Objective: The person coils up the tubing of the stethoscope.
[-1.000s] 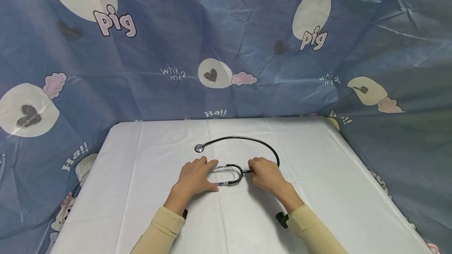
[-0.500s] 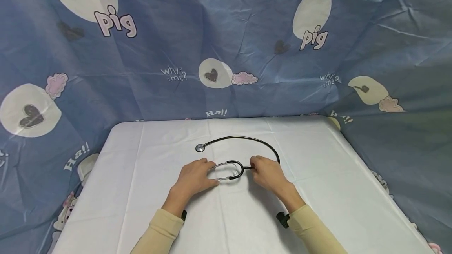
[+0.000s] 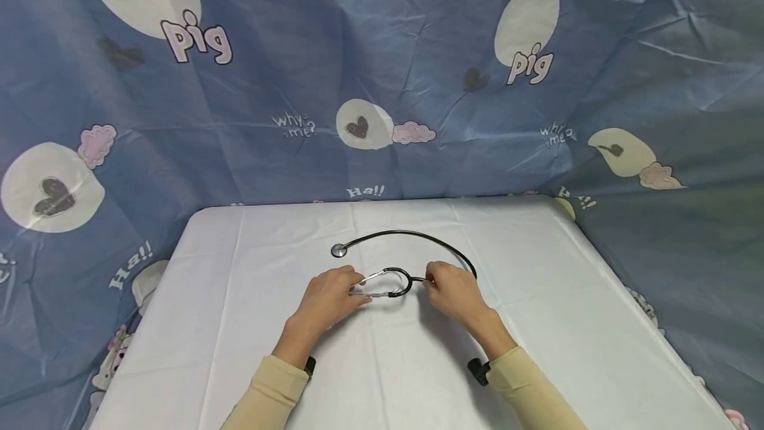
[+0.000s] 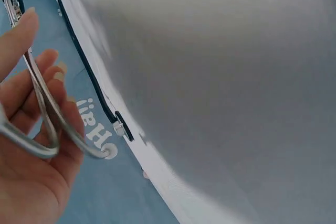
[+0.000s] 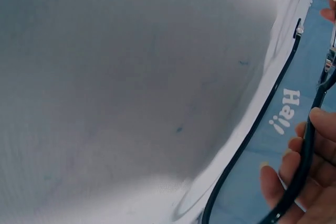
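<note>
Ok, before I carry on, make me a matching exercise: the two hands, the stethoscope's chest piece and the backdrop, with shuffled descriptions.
Things:
1. Left hand
2. Right hand
3. Chest piece
4. Backdrop

Descriptions:
A. Holds the black tubing
B. Blue, printed with cartoons and words
C. Holds the metal ear tubes
D. Round, with a silver face

Right pairs: 1-C, 2-A, 3-D, 4-B

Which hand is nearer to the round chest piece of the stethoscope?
Left. The left hand holds the metal ear tubes just this side of the chest piece; the right hand grips the black tubing, farther right.
</note>
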Tool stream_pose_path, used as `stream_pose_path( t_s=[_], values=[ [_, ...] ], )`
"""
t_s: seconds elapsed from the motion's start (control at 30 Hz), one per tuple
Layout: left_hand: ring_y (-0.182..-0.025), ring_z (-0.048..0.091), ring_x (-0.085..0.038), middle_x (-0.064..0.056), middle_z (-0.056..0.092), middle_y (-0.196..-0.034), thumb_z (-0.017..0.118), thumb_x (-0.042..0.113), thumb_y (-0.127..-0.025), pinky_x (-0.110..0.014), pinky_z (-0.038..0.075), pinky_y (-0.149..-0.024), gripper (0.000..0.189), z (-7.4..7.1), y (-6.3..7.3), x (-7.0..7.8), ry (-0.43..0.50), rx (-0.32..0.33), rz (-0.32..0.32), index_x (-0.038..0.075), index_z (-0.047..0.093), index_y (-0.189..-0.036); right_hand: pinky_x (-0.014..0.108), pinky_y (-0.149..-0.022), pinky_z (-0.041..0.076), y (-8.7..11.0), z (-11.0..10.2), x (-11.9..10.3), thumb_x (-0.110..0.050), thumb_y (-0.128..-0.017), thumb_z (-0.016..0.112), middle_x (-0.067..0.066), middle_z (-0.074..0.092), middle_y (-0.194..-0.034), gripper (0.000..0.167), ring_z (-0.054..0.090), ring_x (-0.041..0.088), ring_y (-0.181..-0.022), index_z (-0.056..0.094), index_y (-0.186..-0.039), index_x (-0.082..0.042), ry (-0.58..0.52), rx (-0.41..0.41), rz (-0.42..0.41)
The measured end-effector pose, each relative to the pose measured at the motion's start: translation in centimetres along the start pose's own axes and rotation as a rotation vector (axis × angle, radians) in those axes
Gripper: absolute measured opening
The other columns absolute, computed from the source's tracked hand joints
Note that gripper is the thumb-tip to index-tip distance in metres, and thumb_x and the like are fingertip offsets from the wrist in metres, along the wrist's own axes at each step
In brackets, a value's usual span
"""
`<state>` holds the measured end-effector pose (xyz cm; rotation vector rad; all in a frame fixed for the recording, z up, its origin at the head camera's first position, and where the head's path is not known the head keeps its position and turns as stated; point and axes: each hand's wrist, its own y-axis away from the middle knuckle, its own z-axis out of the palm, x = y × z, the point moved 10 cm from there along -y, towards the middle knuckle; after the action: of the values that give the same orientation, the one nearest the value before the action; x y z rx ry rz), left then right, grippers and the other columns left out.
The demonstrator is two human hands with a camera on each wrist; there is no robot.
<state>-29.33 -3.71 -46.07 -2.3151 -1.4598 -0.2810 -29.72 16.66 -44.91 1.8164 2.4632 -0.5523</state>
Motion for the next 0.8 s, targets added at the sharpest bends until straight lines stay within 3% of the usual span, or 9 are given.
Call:
stream_pose_path(
  t_s=[0.17,0.4,0.67,0.8],
  values=[
    [-0.059,0.040,-0.006,0.013,0.043,-0.067,0.080,0.041,-0.080,-0.025,0.034,-0.057,0.020,-0.5,0.1,0.1,0.033,0.027,0.015,0.024,0.070,-0.082,0.033,-0.058,0.046,0.1,-0.3,-0.1,-0.014,-0.083,0.070,-0.009,0.062,-0.072,0.016,0.056,0.009,-0.064,0.062,-0.072,-0.022,-0.039,0.044,0.010],
    [-0.059,0.038,-0.004,0.014,0.043,-0.065,0.080,0.039,-0.080,-0.023,0.033,-0.058,0.018,-1.2,0.1,0.4,0.098,0.069,0.039,0.026,0.068,-0.078,0.036,-0.061,0.050,0.2,-1.0,-0.5,-0.013,-0.083,0.072,-0.008,0.067,-0.076,0.011,0.062,0.012,-0.068,0.068,-0.075,-0.021,-0.070,0.106,0.000],
    [-0.057,0.033,-0.004,0.013,0.037,-0.062,0.078,0.040,-0.082,-0.023,0.029,-0.056,0.033,-2.2,0.1,1.1,0.116,0.101,0.075,0.025,0.054,-0.064,0.030,-0.056,0.045,0.4,-0.4,-1.1,-0.015,-0.084,0.073,-0.010,0.064,-0.069,0.017,0.054,0.006,-0.060,0.066,-0.070,-0.022,-0.074,0.110,0.003],
    [-0.056,0.036,-0.003,0.014,0.041,-0.061,0.076,0.039,-0.084,-0.023,0.032,-0.057,0.035,-2.5,0.0,1.4,0.123,0.114,0.075,0.027,0.052,-0.062,0.028,-0.054,0.042,0.4,-0.1,-2.0,-0.015,-0.084,0.074,-0.010,0.060,-0.066,0.021,0.049,0.005,-0.058,0.063,-0.068,-0.022,-0.068,0.094,-0.023]
  ],
)
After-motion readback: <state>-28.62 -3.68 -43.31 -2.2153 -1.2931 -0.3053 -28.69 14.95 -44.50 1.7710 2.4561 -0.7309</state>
